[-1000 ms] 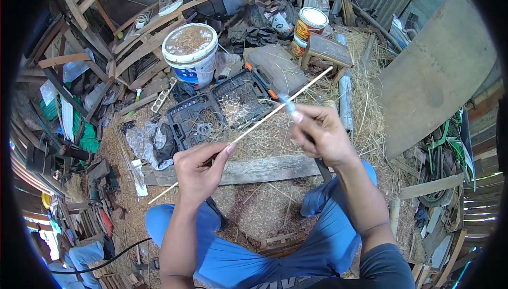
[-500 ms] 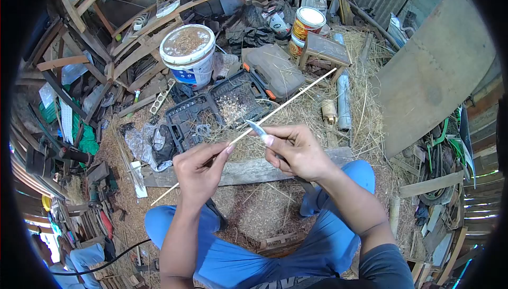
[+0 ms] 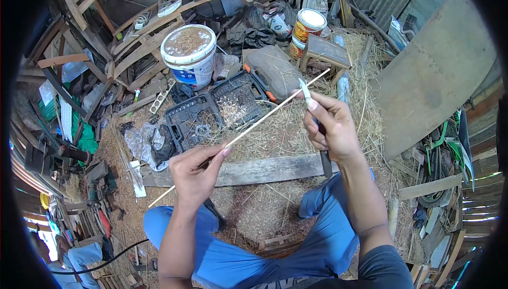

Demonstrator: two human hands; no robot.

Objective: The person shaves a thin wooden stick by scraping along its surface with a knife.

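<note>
Stick (image 3: 262,121), thin and pale, slants past the near right side of the open tool case (image 3: 185,117), its upper end well to the right of that case; the left hand (image 3: 197,171), nearer the wearer than the case, pinches it closed between thumb and fingers; the right hand (image 3: 333,129), off to the case's right, is curled firmly around a knife (image 3: 304,91), its blade crossing the stick in view, though I cannot tell whether the edge touches; a weathered plank (image 3: 264,171) lies on the case's near side; a white bucket (image 3: 189,69) stands just beyond the case; a closed case (image 3: 278,69) sits just beside it, rightward.
</note>
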